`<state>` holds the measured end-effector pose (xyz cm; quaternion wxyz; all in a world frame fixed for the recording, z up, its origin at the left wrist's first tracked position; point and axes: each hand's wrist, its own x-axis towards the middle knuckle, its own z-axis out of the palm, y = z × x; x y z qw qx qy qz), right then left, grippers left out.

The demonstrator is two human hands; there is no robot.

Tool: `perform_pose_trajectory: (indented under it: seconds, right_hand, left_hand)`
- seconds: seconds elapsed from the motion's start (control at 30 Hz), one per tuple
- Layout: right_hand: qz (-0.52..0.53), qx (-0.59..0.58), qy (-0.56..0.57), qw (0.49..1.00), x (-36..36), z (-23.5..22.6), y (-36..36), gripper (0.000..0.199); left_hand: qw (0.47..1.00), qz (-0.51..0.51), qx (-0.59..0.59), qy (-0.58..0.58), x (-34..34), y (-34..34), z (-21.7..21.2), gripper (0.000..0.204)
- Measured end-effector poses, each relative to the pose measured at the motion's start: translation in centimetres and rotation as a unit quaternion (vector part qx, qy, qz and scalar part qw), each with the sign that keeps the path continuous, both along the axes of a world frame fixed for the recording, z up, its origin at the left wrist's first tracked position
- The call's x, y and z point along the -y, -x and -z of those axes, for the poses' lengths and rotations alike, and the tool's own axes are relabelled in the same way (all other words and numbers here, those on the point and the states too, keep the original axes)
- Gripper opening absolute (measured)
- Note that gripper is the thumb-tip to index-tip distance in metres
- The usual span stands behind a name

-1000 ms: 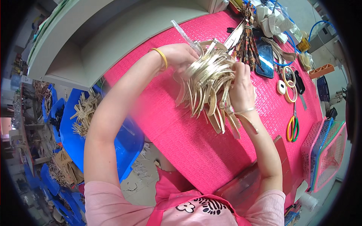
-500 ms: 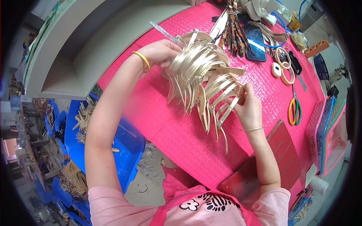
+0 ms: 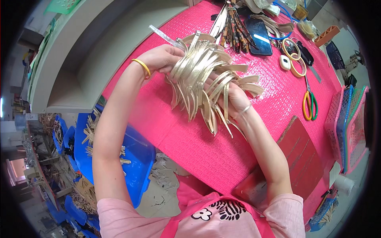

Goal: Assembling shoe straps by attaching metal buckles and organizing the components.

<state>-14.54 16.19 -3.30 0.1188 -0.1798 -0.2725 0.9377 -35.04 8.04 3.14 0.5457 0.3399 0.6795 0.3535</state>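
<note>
A thick bunch of shiny gold straps (image 3: 198, 65) hangs between my hands over the pink-covered table, their narrow ends drooping toward me. My left hand (image 3: 164, 59), with a yellow bracelet on its wrist, is closed on the left end of the bunch; the straps hide its fingertips. A clear plastic strip (image 3: 164, 35) sticks out beyond this hand. At the right part of the bunch is my right hand (image 3: 237, 101), its fingers reaching in under several straps and its thumb side against them. Some strap ends spread out to the right, past that hand.
On the pink table (image 3: 190, 139), patterned straps (image 3: 237, 33), a phone (image 3: 260, 37), tape rolls (image 3: 298, 67) and scissors (image 3: 309, 105) lie beyond and right. Mesh baskets (image 3: 345, 127) stand at the right edge, a red board (image 3: 299, 158) nearer. A blue bin (image 3: 137, 158) sits lower left, beside a grey shelf (image 3: 65, 85).
My right hand has moved left and inward, from the right-hand strap ends to deeper among the straps. Some ends now fan out past it. My left hand keeps its grip.
</note>
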Motion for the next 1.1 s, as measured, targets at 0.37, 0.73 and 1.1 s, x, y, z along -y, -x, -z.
perform_pose_trajectory:
  seconds: [0.37, 0.73, 1.1]
  right_hand:
    - [-0.032, 0.070, -0.048, 0.996, -0.5, 0.2, 3.8, 0.018]
    - [-0.068, 0.099, -0.061, 0.991, -0.9, 0.3, 4.9, 0.018]
    - [0.078, 0.098, -0.182, 0.975, 0.6, 3.2, 6.2, 0.022]
  left_hand:
    - [0.997, 0.030, -0.029, 0.058, -0.8, 1.4, 2.5, 0.011]
    - [0.989, 0.066, -0.131, 0.028, -0.9, 1.8, 2.7, 0.015]
    - [0.969, 0.132, -0.206, 0.042, -0.9, 1.1, 2.2, 0.018]
